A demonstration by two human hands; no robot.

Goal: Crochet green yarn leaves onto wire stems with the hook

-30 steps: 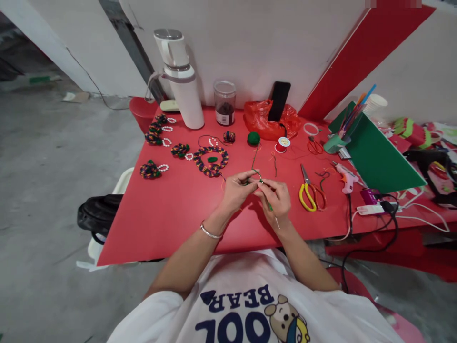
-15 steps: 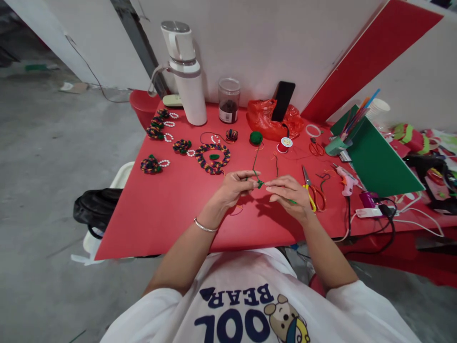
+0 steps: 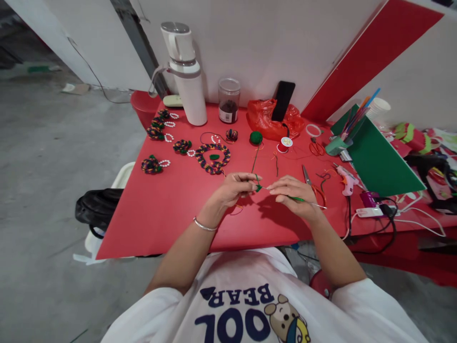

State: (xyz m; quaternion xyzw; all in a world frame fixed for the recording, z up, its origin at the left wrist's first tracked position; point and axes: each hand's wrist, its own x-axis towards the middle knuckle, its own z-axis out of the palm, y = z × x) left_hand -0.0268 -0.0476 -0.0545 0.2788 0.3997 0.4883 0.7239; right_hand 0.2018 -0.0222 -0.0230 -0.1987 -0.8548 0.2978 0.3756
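Note:
My left hand [image 3: 233, 187] pinches a small green knotted piece [image 3: 257, 187] of yarn above the red table [image 3: 171, 205]. A green strand [image 3: 254, 162] runs from it up to a green yarn ball [image 3: 255, 138]. My right hand [image 3: 294, 193] grips a thin crochet hook [image 3: 310, 202] with a green handle, its tip at the knot. Both hands hover close together over the table's middle.
Finished multicoloured woven pieces with pearl loops [image 3: 157, 164] and a ring [image 3: 212, 158] lie at the left. A white flask [image 3: 185, 74], jar [image 3: 229, 100], red bag [image 3: 271, 121], phone, thread spool [image 3: 283, 144], scissors [image 3: 314, 190], glue gun [image 3: 345, 178] and cables stand around.
My right hand has slid to the right, away from the left, and the hook now shows past its fingers. The left hand stays nearly in place.

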